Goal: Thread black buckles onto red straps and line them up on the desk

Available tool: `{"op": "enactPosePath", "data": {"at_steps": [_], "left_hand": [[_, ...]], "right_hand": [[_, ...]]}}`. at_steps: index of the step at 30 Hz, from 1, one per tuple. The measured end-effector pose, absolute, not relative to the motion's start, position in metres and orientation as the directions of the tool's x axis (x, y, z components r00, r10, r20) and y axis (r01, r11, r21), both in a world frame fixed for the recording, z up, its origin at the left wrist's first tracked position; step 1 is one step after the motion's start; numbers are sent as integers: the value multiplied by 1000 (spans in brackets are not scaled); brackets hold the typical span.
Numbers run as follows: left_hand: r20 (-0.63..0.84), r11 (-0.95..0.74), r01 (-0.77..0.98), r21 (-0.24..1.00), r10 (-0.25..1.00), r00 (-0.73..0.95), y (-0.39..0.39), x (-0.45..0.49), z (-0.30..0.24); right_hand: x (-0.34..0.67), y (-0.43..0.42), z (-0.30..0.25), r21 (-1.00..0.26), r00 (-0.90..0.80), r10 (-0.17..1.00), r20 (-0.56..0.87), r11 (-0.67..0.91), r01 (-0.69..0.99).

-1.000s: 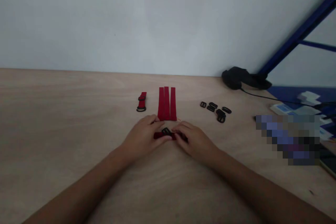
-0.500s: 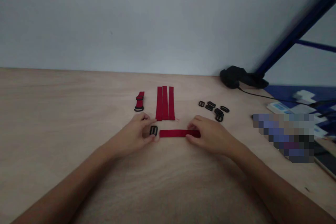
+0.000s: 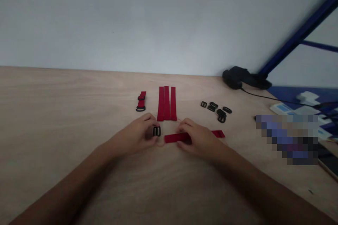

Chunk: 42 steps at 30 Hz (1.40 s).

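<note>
My left hand [image 3: 134,136] pinches a black plastic slider buckle [image 3: 156,131] upright at its fingertips. My right hand [image 3: 197,139] grips a red fabric strap [image 3: 175,137], which passes under the palm and sticks out on the far side to about x=850. The strap's free end lies just right of the buckle, not threaded through it. Beyond my hands, several loose red straps [image 3: 167,103] lie parallel, close to my left fingers. Further left lies a short red strap fitted with black hardware [image 3: 141,101]. Several black buckles [image 3: 215,110] lie in a small group to the right.
Everything lies on a light wooden table [image 3: 66,112] against a pale wall. At the back right are a black soft object [image 3: 235,78] with a cable and a blue metal frame [image 3: 295,38]. Papers on a blue surface and a pixelated patch [image 3: 286,139] occupy the right.
My right hand has slid left along the red strap, so its right end now shows beyond the hand. The strap's left end sits nearer the buckle, and my left hand has hardly moved.
</note>
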<state>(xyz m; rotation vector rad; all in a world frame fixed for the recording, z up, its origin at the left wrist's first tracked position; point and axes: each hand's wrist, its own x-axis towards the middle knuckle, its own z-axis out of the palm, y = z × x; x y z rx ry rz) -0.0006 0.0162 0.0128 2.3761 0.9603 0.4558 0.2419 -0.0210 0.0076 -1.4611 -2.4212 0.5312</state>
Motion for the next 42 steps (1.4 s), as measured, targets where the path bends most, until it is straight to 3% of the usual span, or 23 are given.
{"op": "enactPosePath", "data": {"at_steps": [5,18,26,38,42], "left_hand": [[138,-586,510,629,730,669,13,4,13],[105,-589,503,633,709,698,9,10,11],[138,-624,458,633,674,726,9,11,6],[249,-663,348,663,633,733,5,13,9],[190,-618,379,688,658,729,3,14,10]], "right_hand": [[242,-20,6,-454,-527,850,24,479,751],[239,-20,6,-453,-462,887,0,412,791],[237,-19,9,-781,-342,939,-33,189,595],[234,-20,12,-852,-353,932,-86,114,510],[235,-19,13,-895,-355,931,-79,90,436]]}}
